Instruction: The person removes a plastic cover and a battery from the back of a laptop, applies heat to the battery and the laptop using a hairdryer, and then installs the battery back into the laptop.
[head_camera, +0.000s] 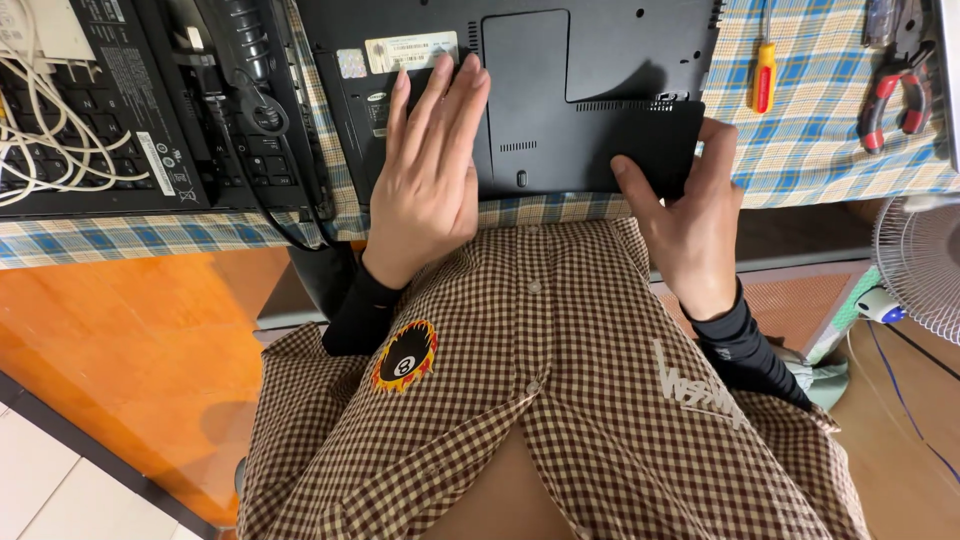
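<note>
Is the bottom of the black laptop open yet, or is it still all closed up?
Partly. The laptop lies upside down on the checked cloth. The right hand grips a black corner cover panel that looks lifted; the left hand presses the base flat. The bigger panels are still on. The screwdriver and pliers lie unused.

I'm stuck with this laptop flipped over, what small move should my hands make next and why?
Probably lift the black cover panel clear. Your right hand pinches its corner, which seems raised off the laptop base, while your left hand lies flat, steadying it.
</note>
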